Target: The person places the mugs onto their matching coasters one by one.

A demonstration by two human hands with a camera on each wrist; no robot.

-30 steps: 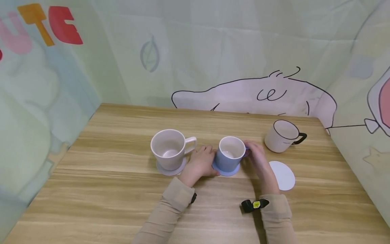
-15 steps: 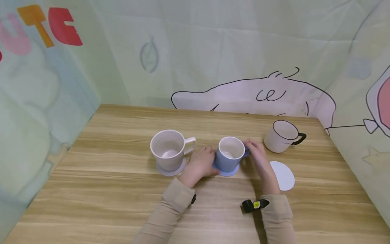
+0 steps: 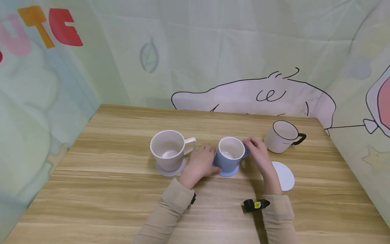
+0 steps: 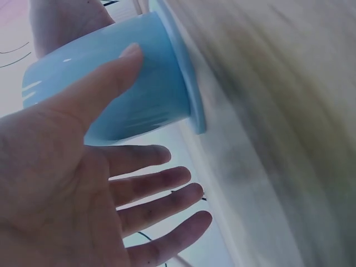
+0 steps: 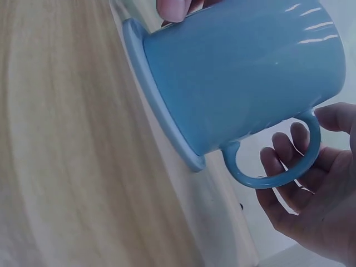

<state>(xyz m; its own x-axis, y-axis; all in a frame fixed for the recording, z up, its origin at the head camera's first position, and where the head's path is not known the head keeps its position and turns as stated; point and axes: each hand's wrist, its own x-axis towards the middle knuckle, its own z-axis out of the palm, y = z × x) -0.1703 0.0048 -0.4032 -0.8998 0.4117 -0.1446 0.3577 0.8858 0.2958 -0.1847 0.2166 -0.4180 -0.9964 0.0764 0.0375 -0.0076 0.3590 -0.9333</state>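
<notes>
A small blue mug (image 3: pixel 228 162) with a pale inside stands upright on a round blue coaster (image 3: pixel 229 174) in mid-table. My left hand (image 3: pixel 199 164) is at its left side, the thumb lying against the mug's wall in the left wrist view and the other fingers extended past it. My right hand (image 3: pixel 259 153) is at the mug's right, by the blue handle (image 5: pixel 278 181). In the right wrist view its thumb tip is right at the handle's upper end, and its loosely bent fingers lie behind the loop, not wrapped round it.
Left of the hands, a large white mug (image 3: pixel 168 152) stands on a pale coaster (image 3: pixel 170 173). At the back right is a white mug with a black rim and handle (image 3: pixel 280 139); a bare white coaster (image 3: pixel 285 176) lies in front of it. A printed cloth (image 3: pixel 195 61) hangs behind the table.
The fingers of my right hand have loosened at the handle and the hand has turned slightly. My left thumb has risen onto the mug's side. The blue mug stays in place.
</notes>
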